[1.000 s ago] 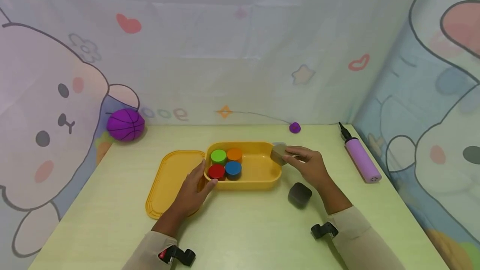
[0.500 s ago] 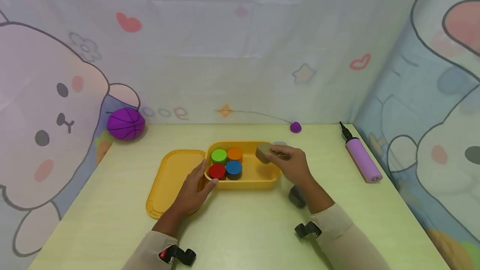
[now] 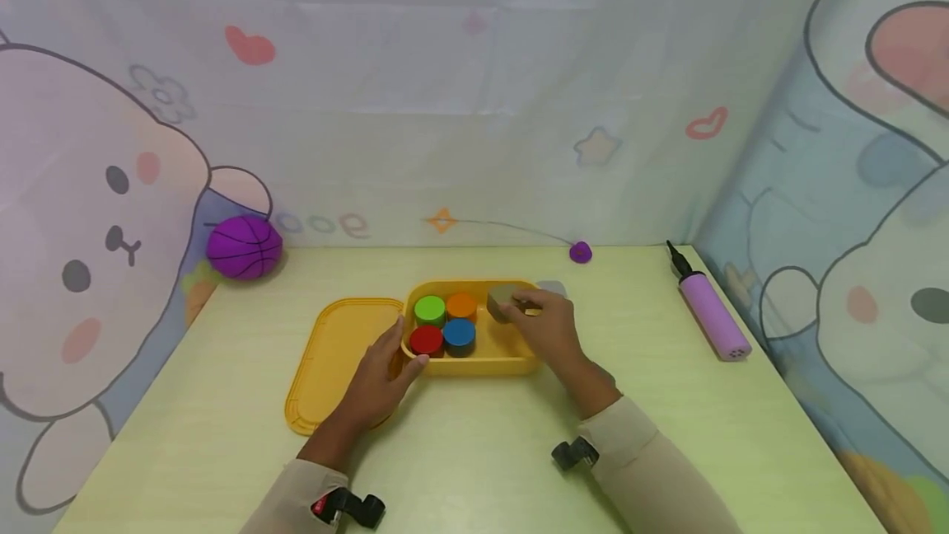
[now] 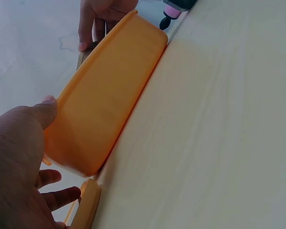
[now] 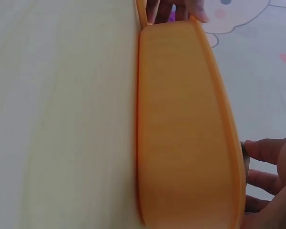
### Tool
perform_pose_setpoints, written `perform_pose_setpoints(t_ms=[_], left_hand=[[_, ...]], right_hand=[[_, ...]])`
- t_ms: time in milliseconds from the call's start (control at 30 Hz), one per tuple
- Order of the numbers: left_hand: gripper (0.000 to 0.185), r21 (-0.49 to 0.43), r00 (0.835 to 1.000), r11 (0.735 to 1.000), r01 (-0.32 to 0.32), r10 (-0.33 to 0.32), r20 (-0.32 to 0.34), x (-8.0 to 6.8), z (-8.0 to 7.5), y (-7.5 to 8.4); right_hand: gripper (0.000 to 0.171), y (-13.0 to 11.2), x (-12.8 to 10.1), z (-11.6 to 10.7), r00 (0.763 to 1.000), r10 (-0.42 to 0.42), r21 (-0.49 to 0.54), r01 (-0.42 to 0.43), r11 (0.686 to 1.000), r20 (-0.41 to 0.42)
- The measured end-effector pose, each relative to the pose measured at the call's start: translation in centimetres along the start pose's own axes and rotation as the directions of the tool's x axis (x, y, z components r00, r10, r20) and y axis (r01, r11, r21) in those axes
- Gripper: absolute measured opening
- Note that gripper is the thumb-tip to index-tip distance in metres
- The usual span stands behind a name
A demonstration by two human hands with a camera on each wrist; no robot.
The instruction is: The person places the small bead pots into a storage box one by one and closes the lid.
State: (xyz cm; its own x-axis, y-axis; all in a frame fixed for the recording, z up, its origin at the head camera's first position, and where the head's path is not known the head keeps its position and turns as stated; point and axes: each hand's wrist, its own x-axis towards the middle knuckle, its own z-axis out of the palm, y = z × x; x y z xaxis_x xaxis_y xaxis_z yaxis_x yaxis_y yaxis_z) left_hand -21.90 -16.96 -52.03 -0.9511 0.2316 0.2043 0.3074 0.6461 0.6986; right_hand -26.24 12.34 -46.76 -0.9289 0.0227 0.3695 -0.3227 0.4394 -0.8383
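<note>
Right hand (image 3: pixel 550 324): my grip is clamped on the grey-brown block, thumb on one side and fingers on the other.
Grey-brown block (image 3: pixel 500 303): I have it at the back of the yellow container, right of the orange disc; from here I cannot tell whether it touches the bottom.
Left hand (image 3: pixel 376 386): my grip is spread, fingers apart, at the container's left end, thumb against the rim.
Yellow container (image 3: pixel 474 367): upright on the pale surface (image 3: pixel 474 452), between my two hands.
Discs: four fill the left half, green (image 3: pixel 430 311) and orange (image 3: pixel 461 307) behind, red (image 3: pixel 426 339) and blue (image 3: pixel 460 337) in front.
Yellow lid (image 3: pixel 341 369): flat just beside the container's left end, partly under my left hand.
Purple ball (image 3: pixel 245 247): far left corner.
Lilac pump (image 3: pixel 712 316): well apart on the right, black nozzle pointing away from me.
</note>
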Motion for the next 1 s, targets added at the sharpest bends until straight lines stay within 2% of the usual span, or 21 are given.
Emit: perform_pose_setpoints(t_ms=[200, 633, 833, 900, 1000], left_hand=[[0.085, 0.011, 1.0, 1.0, 0.016, -0.016, 0.005, -0.1, 0.0, 0.0], [0.086, 0.004, 1.0, 1.0, 0.01, -0.01, 0.002, 0.0, 0.0, 0.4], [0.086, 0.004, 1.0, 1.0, 0.018, -0.018, 0.007, 0.0, -0.1, 0.6], [0.086, 0.003, 1.0, 1.0, 0.022, -0.022, 0.01, -0.1, -0.1, 0.6], [0.086, 0.001, 1.0, 1.0, 0.023, -0.023, 0.01, -0.2, -0.1, 0.6]], right_hand=[[0.029, 0.3, 0.4, 1.1, 1.0, -0.008, -0.044, 0.007, 0.999, -0.019], [0.025, 0.1, 1.3, 1.8, 1.0, 0.005, -0.196, 0.0, 0.981, 0.027], [0.016, 0.0, 1.6, 1.9, 0.997, 0.05, -0.238, -0.034, 0.971, 0.064], [0.023, 0.2, 1.6, 2.0, 0.994, 0.057, -0.246, -0.033, 0.969, 0.09], [0.044, 0.4, 1.7, 2.2, 0.989, 0.067, -0.268, -0.029, 0.963, 0.135]])
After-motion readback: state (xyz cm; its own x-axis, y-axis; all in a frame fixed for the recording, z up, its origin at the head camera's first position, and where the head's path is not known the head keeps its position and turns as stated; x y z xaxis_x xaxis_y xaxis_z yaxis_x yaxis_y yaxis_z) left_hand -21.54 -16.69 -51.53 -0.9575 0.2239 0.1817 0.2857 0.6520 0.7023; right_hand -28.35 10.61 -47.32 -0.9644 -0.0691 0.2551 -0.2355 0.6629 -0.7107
